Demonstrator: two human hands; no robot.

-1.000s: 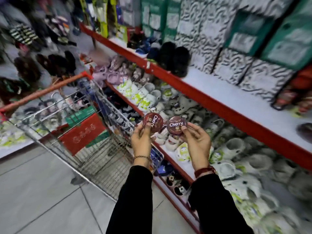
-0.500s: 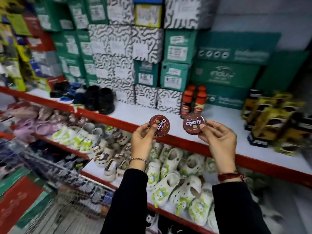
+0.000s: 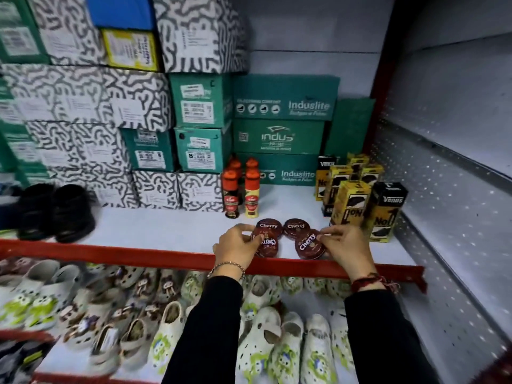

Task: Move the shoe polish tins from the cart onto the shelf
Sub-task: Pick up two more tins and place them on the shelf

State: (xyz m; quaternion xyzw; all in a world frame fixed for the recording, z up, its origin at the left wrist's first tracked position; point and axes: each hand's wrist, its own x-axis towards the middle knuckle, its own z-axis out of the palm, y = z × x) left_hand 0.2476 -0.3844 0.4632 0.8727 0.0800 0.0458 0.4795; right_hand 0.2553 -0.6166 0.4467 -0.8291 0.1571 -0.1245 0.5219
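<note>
Left hand (image 3: 235, 245): fingers curled round a round dark-red "Cherry" shoe polish tin (image 3: 267, 246), grip pinching its left edge; tin sits tilted at shelf front, just behind the red lip.
Right hand (image 3: 345, 246): thumb + fingers pinching right edge of a second round dark-red "Cherry" tin (image 3: 309, 245), also at shelf front.
Rear tins: two more round dark-red "Cherry" tins, left one (image 3: 269, 225) & right one (image 3: 296, 227), lying flat side by side, touching or nearly so, right behind the held pair.
Shelf: white board w/ red front edge (image 3: 138, 254).
Behind tins: red-capped polish bottles (image 3: 241, 189), upright.
Right of tins: yellow-black "Venus" cartons (image 3: 357, 206), upright.
Back: green Induslite shoeboxes (image 3: 282, 117), stacked.
Below: white clogs (image 3: 260, 347) on lower shelf.
</note>
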